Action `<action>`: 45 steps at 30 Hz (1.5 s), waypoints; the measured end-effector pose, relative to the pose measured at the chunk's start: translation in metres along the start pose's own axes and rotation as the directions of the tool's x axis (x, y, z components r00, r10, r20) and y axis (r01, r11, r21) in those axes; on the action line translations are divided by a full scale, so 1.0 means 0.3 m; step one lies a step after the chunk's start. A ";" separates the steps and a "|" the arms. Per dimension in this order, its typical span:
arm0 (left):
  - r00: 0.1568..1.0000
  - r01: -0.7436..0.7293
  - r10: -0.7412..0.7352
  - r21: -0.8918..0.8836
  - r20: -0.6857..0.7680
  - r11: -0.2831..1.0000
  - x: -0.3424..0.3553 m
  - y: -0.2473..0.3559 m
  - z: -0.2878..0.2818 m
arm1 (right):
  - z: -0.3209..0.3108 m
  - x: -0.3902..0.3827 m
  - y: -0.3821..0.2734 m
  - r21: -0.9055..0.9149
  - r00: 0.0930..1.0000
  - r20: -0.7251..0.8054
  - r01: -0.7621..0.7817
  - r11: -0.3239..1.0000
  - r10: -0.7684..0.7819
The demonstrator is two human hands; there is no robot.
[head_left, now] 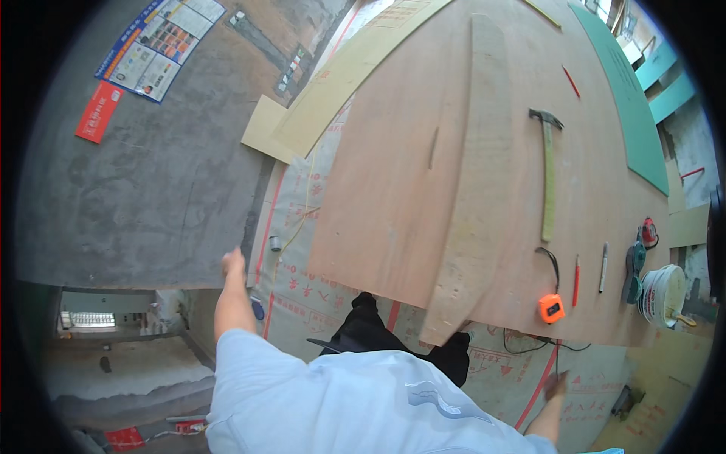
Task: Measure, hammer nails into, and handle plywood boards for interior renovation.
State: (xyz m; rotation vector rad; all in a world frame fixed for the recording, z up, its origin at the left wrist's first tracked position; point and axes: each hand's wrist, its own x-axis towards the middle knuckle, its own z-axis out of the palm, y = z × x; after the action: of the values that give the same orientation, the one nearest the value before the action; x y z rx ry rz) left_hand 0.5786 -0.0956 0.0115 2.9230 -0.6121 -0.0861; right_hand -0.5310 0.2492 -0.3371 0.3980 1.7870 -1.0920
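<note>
My left hand (234,262) is out to the left, near the lower edge of the grey wall surface (144,204). Its fingers look curled in, and whatever they may hold is hidden. Low on the right hangs my right hand (556,386), small and blurred beside the board's near edge. A thin dark line rises from it; I cannot tell if it is held. In front of me is a wide plywood sheet (378,197) with a long narrow board (480,174) across it. A claw hammer (547,174) and an orange tape measure (551,308) lie to the right.
Red pencils (576,280), a marker (603,266) and a white bucket (663,295) are at the right. A green board (624,98) lines the far right edge. Printed protective sheeting (302,295) covers the floor, with a small cylinder (274,244) on it. A black cord (522,351) loops below the plywood.
</note>
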 end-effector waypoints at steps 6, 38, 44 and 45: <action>0.924 0.373 -0.125 -0.783 0.361 0.498 0.503 0.580 0.431 | 0.246 -0.995 0.645 -0.260 0.952 -0.192 -0.286 0.922 0.240; -0.389 0.615 0.798 -0.515 0.461 0.597 -0.773 -0.047 -0.915 | 2.638 -2.667 0.540 -0.691 -0.010 -0.032 0.722 0.015 -0.999; -0.628 0.514 0.645 -0.390 0.436 0.764 -0.921 -0.177 -0.946 | 2.522 -2.765 0.422 0.677 0.588 -0.351 0.697 0.236 -0.729; -0.654 0.445 0.648 -0.496 0.389 0.746 -0.919 -0.182 -0.951 | 2.514 -2.758 0.415 0.704 0.560 -0.354 0.687 0.181 -0.749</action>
State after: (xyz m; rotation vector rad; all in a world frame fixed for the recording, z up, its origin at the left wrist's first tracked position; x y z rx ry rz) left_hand 0.3727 0.1043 0.2909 0.5410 -0.8477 -2.6697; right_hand 0.3738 -0.1378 0.2113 -0.0661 1.2487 -2.6254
